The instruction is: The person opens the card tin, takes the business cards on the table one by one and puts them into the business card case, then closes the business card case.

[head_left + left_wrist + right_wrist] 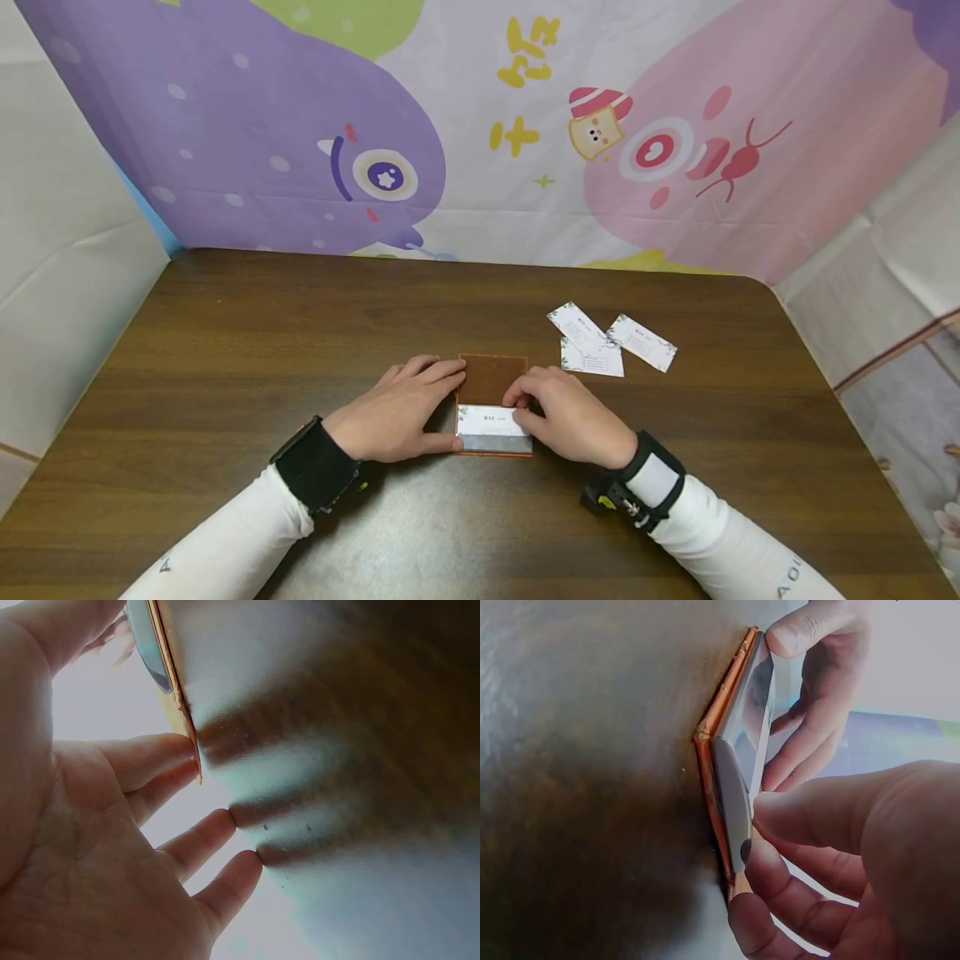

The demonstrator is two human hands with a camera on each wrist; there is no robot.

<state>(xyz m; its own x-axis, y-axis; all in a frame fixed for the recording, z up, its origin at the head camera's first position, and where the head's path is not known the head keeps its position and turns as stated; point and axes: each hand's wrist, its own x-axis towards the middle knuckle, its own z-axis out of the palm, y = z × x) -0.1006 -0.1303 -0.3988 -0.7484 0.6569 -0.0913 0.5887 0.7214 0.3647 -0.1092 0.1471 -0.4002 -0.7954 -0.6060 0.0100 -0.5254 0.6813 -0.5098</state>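
Observation:
A brown leather card holder (492, 377) lies spread open on the table, its near half bearing a grey, see-through-looking pocket (493, 444). A white business card (483, 420) with printed text and a leaf pattern sits at this pocket, its upper part showing. My left hand (405, 408) steadies the holder's left edge, thumb at the near corner and nearly straight fingers at the far flap. With curled thumb and fingers, my right hand (567, 414) pinches the card's right end. The right wrist view shows the right thumb (795, 814) against the card and fingertips by the pocket's end.
Several loose business cards (643, 342) lie partly overlapping on the table, beyond the right hand. The brown wooden table (300, 321) runs back to a cartoon-printed cloth (480, 208). White cloth hangs at both sides.

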